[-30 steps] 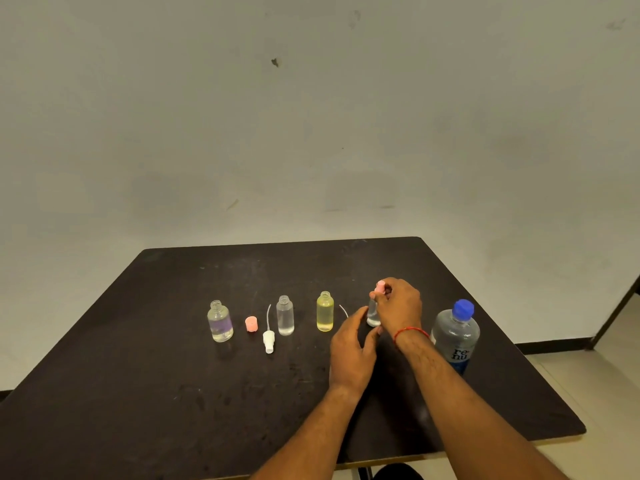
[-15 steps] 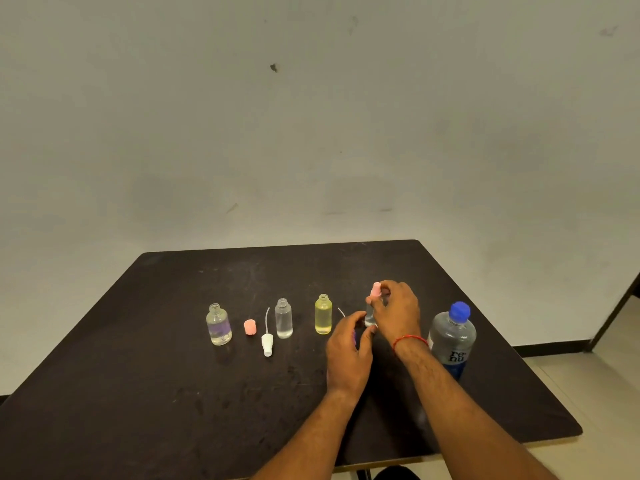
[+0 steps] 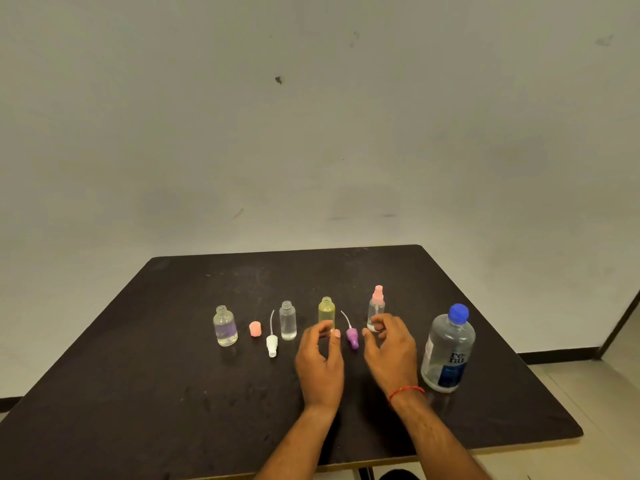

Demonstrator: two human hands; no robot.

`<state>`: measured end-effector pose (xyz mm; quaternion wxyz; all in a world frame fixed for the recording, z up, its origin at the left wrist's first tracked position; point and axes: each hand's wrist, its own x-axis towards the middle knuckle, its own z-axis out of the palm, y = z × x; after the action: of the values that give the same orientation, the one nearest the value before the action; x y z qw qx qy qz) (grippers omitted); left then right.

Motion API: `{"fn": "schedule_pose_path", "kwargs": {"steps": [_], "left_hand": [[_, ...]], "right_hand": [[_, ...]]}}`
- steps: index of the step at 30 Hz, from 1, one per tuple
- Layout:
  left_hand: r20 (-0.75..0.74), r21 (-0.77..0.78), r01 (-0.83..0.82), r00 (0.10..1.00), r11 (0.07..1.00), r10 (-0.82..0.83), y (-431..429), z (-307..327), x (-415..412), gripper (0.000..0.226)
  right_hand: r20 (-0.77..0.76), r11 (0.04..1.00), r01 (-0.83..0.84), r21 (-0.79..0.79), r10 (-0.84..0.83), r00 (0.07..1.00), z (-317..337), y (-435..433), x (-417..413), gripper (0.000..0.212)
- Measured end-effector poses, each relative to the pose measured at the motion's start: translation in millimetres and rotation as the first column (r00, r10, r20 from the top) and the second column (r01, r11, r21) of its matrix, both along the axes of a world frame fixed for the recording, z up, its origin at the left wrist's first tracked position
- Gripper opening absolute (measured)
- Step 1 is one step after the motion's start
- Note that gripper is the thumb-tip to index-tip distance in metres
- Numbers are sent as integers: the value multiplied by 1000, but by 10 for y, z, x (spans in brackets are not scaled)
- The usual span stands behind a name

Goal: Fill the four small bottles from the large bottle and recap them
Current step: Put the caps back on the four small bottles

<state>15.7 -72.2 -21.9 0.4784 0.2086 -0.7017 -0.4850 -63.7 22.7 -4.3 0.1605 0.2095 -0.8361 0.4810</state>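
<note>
Both hands sit mid-bench, nearer the front edge than the bottles. Left hand (image 3: 320,362): fingers loosely curled and spread, gripping nothing, tips just in front of the yellow bottle (image 3: 326,311). Right hand (image 3: 389,351): fingers spread, empty, tips close to the base of the pink-capped bottle (image 3: 376,311); contact can't be told.

Large bottle (image 3: 447,351) stands toward the bench's right edge, blue cap on, liquid inside.

Between the hands lies the purple sprayer (image 3: 352,336), tube trailing back. Further left lie the white sprayer (image 3: 272,344) and a pink cap (image 3: 255,329).

The small bottles stand in one line across the bench middle, left to right: purple-tinted bottle (image 3: 225,327), clear bottle (image 3: 287,321), yellow, pink-capped. All four seem to hold liquid.

Status, as a judgement: filling looks done, one of four recapped. Left: three open necks, three loose tops on the bench. Yellow bottle plus purple sprayer looks like the next pair.
</note>
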Motion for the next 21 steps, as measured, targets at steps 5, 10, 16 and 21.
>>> {"fn": "schedule_pose_path", "kwargs": {"steps": [5,10,16,21], "left_hand": [[124,49,-8,992,999,2,-242,-4,24,34],[240,81,23,970,996,-42,-309,-15,-73,59],[329,97,50,941,994,-80,-334,-47,-233,68],[325,108,64,941,992,-96,-377,-81,-331,61]], "right_hand": [[4,997,0,78,-1,1000,-86,-143,73,26],[76,979,-6,204,-10,997,-157,-208,59,32],[97,974,-12,225,-10,995,-112,-246,49,23],[119,972,-3,235,-26,993,-147,-278,-13,23]]}}
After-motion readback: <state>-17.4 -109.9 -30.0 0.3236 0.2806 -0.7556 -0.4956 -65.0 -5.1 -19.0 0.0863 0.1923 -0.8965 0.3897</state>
